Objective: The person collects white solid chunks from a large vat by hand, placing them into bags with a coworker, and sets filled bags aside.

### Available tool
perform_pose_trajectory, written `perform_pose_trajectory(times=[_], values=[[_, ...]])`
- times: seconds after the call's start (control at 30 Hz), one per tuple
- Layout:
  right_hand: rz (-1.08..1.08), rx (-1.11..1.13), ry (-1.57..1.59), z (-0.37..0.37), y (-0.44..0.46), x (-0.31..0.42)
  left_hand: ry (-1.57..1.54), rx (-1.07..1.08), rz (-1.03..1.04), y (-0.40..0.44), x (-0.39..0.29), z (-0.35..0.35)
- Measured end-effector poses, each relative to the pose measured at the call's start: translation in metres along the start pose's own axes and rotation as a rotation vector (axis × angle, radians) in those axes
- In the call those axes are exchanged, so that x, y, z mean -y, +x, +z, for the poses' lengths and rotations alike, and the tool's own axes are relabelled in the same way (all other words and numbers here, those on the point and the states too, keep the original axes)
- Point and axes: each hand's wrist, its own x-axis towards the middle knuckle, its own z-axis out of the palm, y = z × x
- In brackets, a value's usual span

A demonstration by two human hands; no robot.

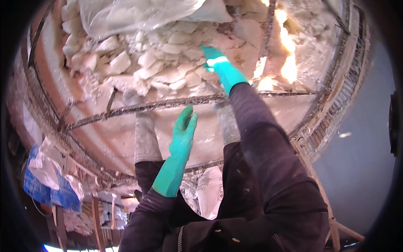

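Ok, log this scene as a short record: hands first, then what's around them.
Left hand: green-gloved, nothing visibly held, fingers just below the bar in the picture
Right hand: green-gloved, reaching past the bar, at the chunks; contact unclear
Chunks: pale, irregular, heaped
Bar: crusted, running crosswise
Clear bag: top of view, above the chunks
Bright patches: right of the right hand
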Motion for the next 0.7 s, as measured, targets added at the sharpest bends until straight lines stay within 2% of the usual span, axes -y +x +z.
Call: perform_pose_trajectory(times=[0.03, 0.1, 0.17, 0.27, 0.33, 0.47, 0.53, 0.57, 0.63, 0.7], values=[[-0.08, -0.034, -0.255, 0.004, 0.001, 0.0, 0.007, 0.027, -0.024, 0.002, 0.001, 0.002], [-0.014, -0.1, -0.546, -0.002, -0.006, 0.01, -0.003, 0.045, -0.047, 0.002, -0.004, 0.003], [0.289, -0.159, -0.607, -0.018, -0.03, 0.038, 0.002, 0.032, -0.051, 0.004, -0.007, 0.003], [-0.081, -0.543, -0.639, -0.048, -0.023, 0.007, 0.034, 0.014, -0.031, 0.008, -0.014, 0.002], [-0.284, -0.683, -1.051, -0.08, 0.015, -0.016, -0.014, 0.008, -0.053, 0.008, -0.018, 0.004], [-0.058, -1.051, -1.137, -0.142, 0.085, -0.007, -0.087, 0.027, -0.044, 0.004, -0.041, 0.009], [0.093, -0.871, -1.128, -0.172, 0.114, -0.017, -0.132, 0.029, -0.043, 0.001, -0.066, 0.018], [0.076, -0.735, -1.235, -0.176, 0.106, -0.005, -0.144, 0.035, -0.032, 0.001, -0.077, 0.021], [0.273, -0.408, -1.254, -0.185, 0.121, 0.0, -0.154, 0.028, -0.021, -0.001, -0.089, 0.021], [0.322, -0.289, -1.437, -0.18, 0.142, -0.011, -0.148, 0.019, -0.018, -0.001, -0.092, 0.018]])
